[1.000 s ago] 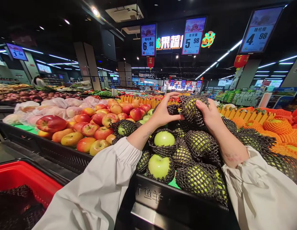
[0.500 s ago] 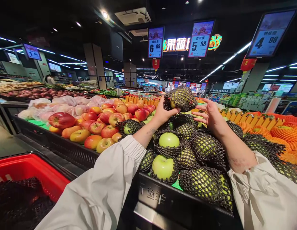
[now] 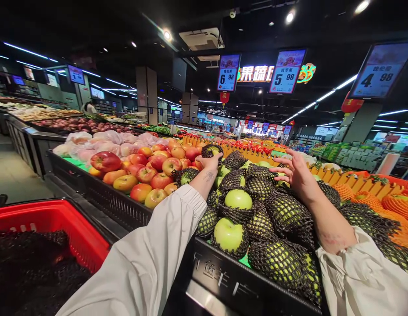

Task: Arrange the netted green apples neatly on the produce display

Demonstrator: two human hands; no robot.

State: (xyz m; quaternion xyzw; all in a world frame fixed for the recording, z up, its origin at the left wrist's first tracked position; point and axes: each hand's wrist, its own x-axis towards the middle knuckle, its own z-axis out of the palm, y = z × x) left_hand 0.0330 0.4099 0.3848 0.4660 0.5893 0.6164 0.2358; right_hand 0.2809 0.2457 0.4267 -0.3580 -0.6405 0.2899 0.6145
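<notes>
My left hand point(image 3: 211, 163) grips a green apple in a black foam net point(image 3: 211, 150), lifted at the far left of the pile. My right hand point(image 3: 295, 173) hovers open, fingers spread, over the back of the same pile, touching nothing I can make out. Beneath both hands lies a heap of green apples in black nets point(image 3: 256, 210) inside a black crate point(image 3: 230, 276). White sleeves cover both of my forearms.
Red and yellow apples point(image 3: 148, 173) fill the crate to the left. A red basket point(image 3: 52, 224) with black nets stands at lower left. Orange-netted fruit point(image 3: 384, 202) lies at right. Price signs point(image 3: 285, 71) hang overhead. A person point(image 3: 89, 107) stands far back left.
My right hand has let go of the netted apple and opened. My left hand has carried that apple leftward and lower. The view has shifted to the left.
</notes>
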